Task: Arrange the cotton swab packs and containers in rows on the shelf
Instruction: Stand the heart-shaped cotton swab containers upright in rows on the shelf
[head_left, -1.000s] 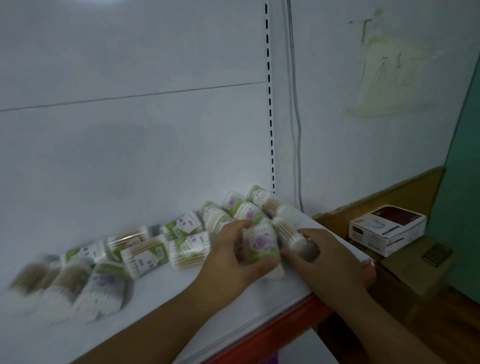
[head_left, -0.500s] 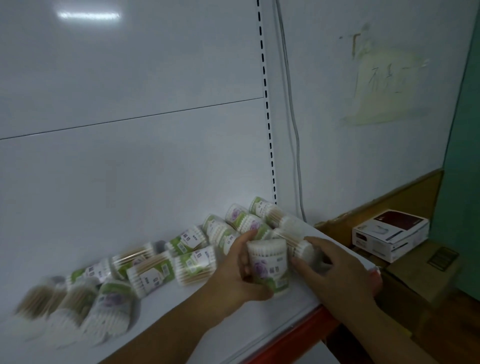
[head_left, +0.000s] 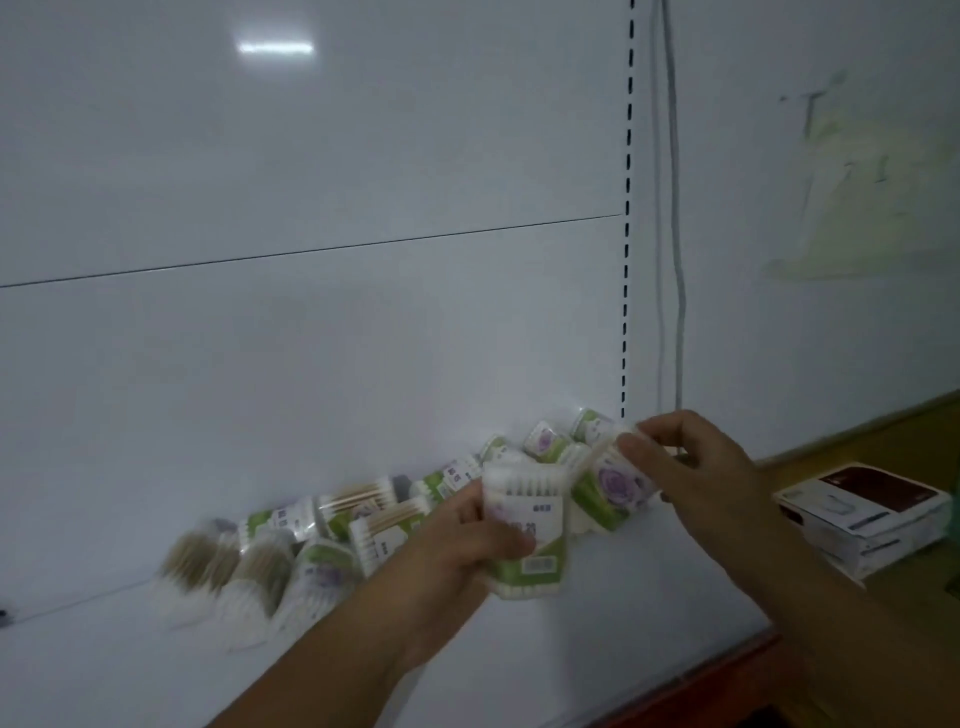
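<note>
My left hand (head_left: 470, 538) grips a cotton swab pack (head_left: 527, 525) with a green base and white label, held upright above the white shelf (head_left: 623, 623). My right hand (head_left: 696, 467) pinches the top of a second pack with a purple flower label (head_left: 610, 486), tilted beside the first. Several more swab packs (head_left: 363, 514) lie in a loose line along the shelf's back panel, running left to three blurred packs (head_left: 249, 577) with white tips facing forward. Two or three packs (head_left: 545, 441) lie behind my hands near the corner.
A slotted upright (head_left: 627, 260) and a grey cable (head_left: 672, 234) run down the back wall. The shelf has a red front edge (head_left: 727, 670). Right of it, a white and dark red box (head_left: 862, 512) sits on a brown surface.
My left hand has lifted its pack higher and turned its label side toward me. My right hand left the packs lying at the shelf's right end and now pinches the purple-flower pack.
</note>
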